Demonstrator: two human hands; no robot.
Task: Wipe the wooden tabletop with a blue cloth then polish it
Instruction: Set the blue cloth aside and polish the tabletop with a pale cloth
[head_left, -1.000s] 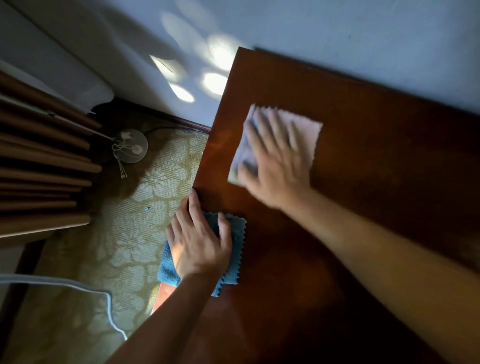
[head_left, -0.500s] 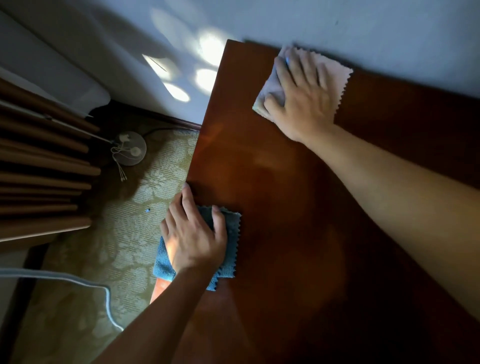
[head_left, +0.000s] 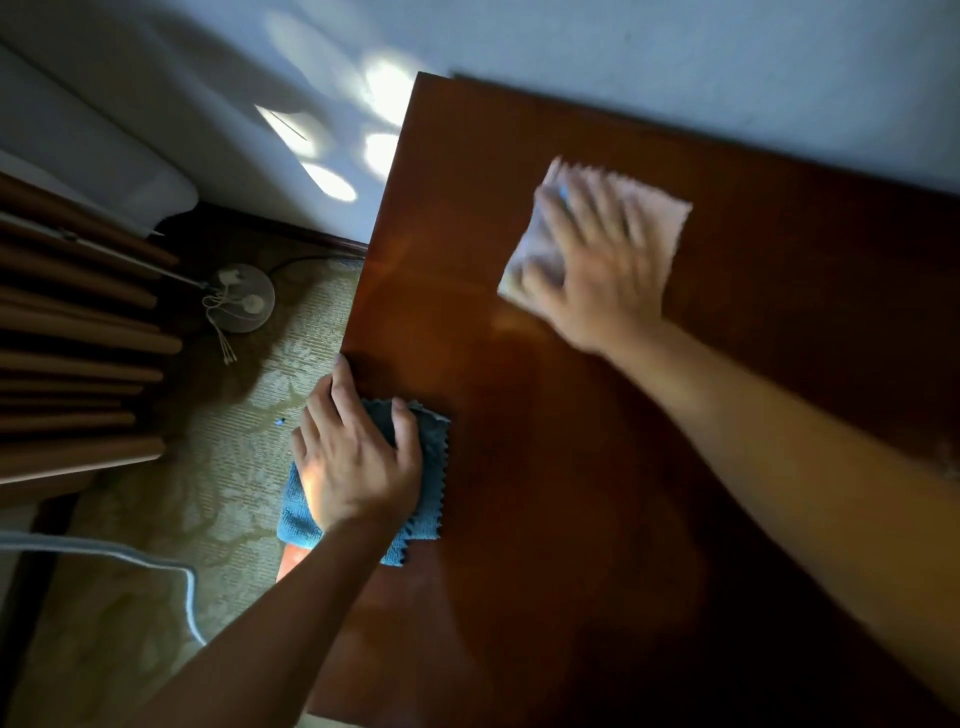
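Right hand (head_left: 597, 270) has swept the pale cloth (head_left: 660, 218) back from the desk's (head_left: 571, 519) far edge toward mid-surface; fingers flat, pressing, motion-blurred. Left hand (head_left: 358, 462) unmoved, fingers spread flat on the blue cloth (head_left: 426, 493) at the desk's left edge. Polishing likely underway.

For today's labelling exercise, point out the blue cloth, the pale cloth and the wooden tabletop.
blue cloth (head_left: 428, 467): head view, zigzag right edge beside the thumb.
pale cloth (head_left: 667, 223): head view, far right corner.
wooden tabletop (head_left: 571, 519): head view, bare middle.
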